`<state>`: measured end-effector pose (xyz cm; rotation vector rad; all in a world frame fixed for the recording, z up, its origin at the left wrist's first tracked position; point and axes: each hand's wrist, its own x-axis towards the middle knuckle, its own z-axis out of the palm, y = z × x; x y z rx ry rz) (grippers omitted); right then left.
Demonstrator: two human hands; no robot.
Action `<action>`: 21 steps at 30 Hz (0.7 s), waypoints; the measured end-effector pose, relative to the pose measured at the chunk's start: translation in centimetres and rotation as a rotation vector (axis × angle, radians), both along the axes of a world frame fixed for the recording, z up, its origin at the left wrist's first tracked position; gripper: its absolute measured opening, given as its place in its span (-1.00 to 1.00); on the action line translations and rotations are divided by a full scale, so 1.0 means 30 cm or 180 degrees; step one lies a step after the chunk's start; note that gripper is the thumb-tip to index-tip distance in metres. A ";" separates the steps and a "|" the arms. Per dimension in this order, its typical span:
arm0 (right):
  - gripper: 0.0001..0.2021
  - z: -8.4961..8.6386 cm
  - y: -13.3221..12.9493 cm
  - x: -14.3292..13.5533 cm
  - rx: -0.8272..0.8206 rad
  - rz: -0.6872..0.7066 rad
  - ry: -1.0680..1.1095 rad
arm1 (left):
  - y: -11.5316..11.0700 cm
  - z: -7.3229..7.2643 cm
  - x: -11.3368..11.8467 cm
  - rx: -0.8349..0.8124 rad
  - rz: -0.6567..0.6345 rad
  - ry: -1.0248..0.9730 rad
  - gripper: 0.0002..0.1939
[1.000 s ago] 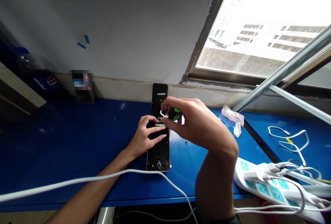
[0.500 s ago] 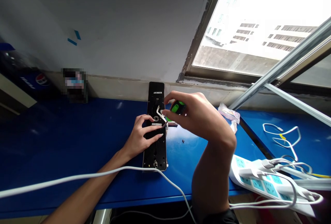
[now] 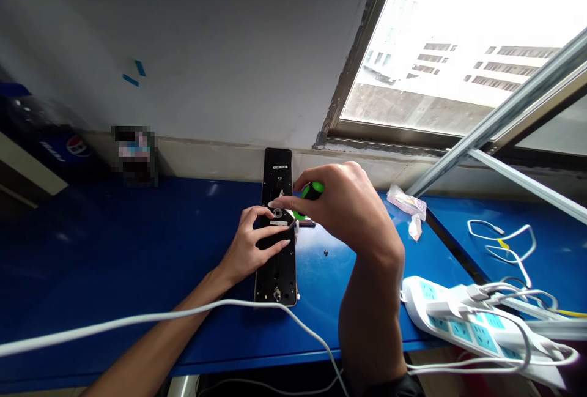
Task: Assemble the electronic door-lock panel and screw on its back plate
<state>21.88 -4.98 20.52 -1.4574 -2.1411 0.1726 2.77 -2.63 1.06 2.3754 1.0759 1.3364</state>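
A long black device panel (image 3: 279, 262) lies lengthwise on the blue table, with a round metal part and a pale label near its middle. My left hand (image 3: 250, 241) rests on its left side, fingers stretched apart across the surface, the index fingertip close to a screwdriver's tip. Above the panel's right edge, my right hand (image 3: 339, 204) is closed around a green and black screwdriver (image 3: 312, 191). Its shaft slants down to the panel's right side. A white strip or cable at that edge is partly covered by my right fingers. Small dark screws (image 3: 326, 252) lie right of the panel.
A white power strip (image 3: 458, 317) with plugs stands at the right. One white cable (image 3: 183, 310) crosses in front of my left forearm. Crumpled plastic packaging (image 3: 407, 200) lies below the window, and a coiled white cable (image 3: 504, 244) farther right. A cola bottle (image 3: 59, 146) stands far left.
My right hand has shifted slightly left, and its fingers have changed position around the screwdriver handle. My left hand stays on the panel. The whole view has tilted a little.
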 end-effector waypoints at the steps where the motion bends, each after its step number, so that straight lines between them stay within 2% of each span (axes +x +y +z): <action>1: -0.67 -0.001 0.000 -0.002 -0.0026 -0.0069 0.0008 | 0.000 0.000 0.000 -0.0014 0.0000 0.0002 -0.75; 5: -0.80 -0.002 0.003 0.001 -0.0027 -0.0028 0.0056 | -0.002 0.000 0.000 -0.0068 -0.0002 0.0020 -0.75; 10: -0.90 0.001 -0.010 0.016 -0.0095 0.0381 0.0027 | -0.002 -0.001 -0.002 -0.0109 0.0005 0.0014 -0.73; 11: -0.89 0.002 -0.015 0.019 -0.0119 0.0516 -0.0002 | -0.001 -0.001 -0.002 -0.0108 0.0006 0.0008 -0.73; 13: -0.75 0.006 -0.025 0.025 -0.0142 0.0705 -0.0098 | -0.001 -0.001 -0.003 -0.0100 0.0001 0.0001 -0.74; 15: -0.66 0.010 -0.033 0.032 -0.0147 0.0668 -0.0212 | 0.000 -0.001 -0.003 -0.0102 -0.0007 0.0007 -0.75; 21: -0.72 0.012 -0.032 0.023 -0.0179 0.0445 -0.0241 | 0.000 -0.004 -0.005 -0.0055 -0.0051 0.0040 -0.74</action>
